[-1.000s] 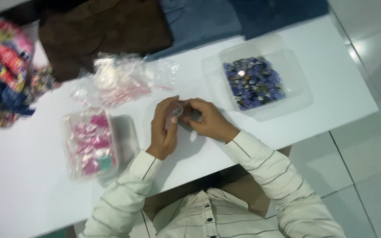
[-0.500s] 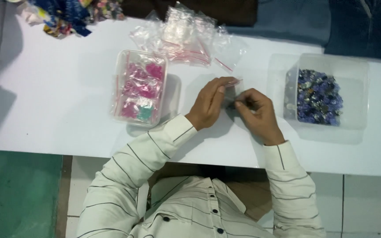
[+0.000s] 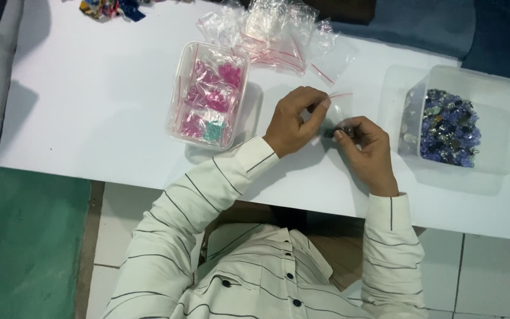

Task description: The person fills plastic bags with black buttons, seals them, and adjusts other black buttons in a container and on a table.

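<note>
My left hand (image 3: 293, 121) pinches a small clear zip bag (image 3: 334, 109) with a red seal strip, held just above the white table (image 3: 90, 112). My right hand (image 3: 367, 147) meets it from the right, fingertips closed on a small dark piece (image 3: 329, 133) at the bag's lower edge. A clear tub (image 3: 506, 136) of blue and purple beads stands right of my right hand. A second clear tub (image 3: 178, 94), with pink pieces in small bags, stands left of my left hand.
A heap of empty clear zip bags (image 3: 278, 29) lies at the table's far edge. Colourful cloth scraps (image 3: 110, 7) sit at the far left, dark and blue fabric (image 3: 420, 26) behind the table. Green floor (image 3: 25, 248) and white tiles lie below.
The view has swung, so the table now sits square and closer. My hands stay together over the small bag between the two tubs.
</note>
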